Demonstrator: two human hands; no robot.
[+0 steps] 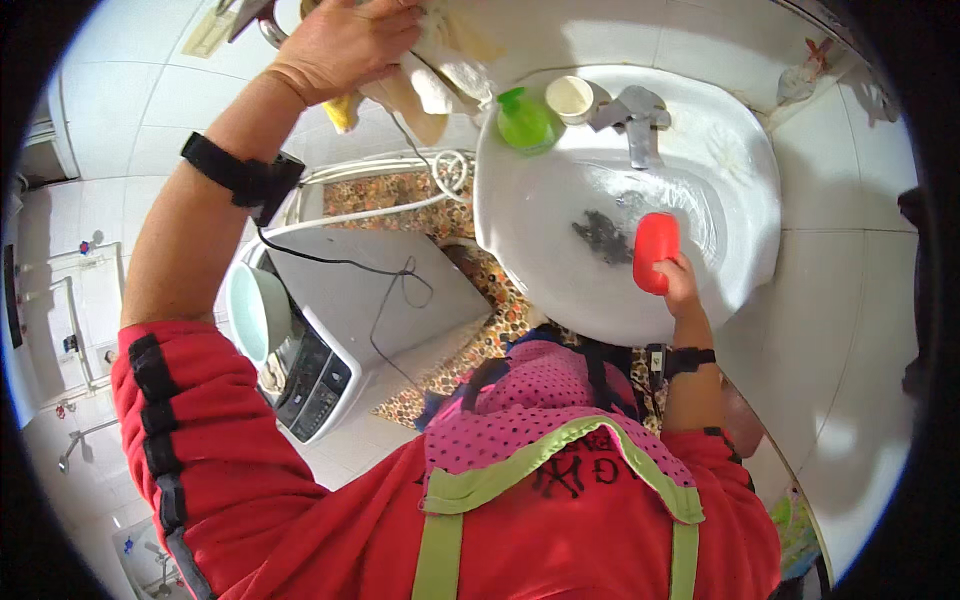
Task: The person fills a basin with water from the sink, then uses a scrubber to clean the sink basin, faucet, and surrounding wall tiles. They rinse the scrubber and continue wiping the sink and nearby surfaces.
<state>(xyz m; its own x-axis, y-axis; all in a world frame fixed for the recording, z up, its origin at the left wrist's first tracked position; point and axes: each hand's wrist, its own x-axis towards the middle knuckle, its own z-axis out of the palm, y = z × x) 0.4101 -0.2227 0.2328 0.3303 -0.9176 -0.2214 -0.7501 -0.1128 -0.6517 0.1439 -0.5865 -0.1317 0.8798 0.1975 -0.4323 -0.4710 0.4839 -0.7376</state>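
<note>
Head view's got a red container (657,253) up over the white basin (540,265), its near end held in the right hand (680,287): thumb on top, other fingers mostly tucked out of sight. So it sticks out ahead of that grip, with a dark clump (600,235) in the basin just to its left and the faucet (640,118) beyond. Left hand (352,45) is way up by the hanging cloths (428,85), can't tell if it's gripping any. From where I'm standing, I'd call this the holding-over-the-basin, reaching-for-cloths step. Next move probably calls for a firm right grip, since wet plastic could slip.
</note>
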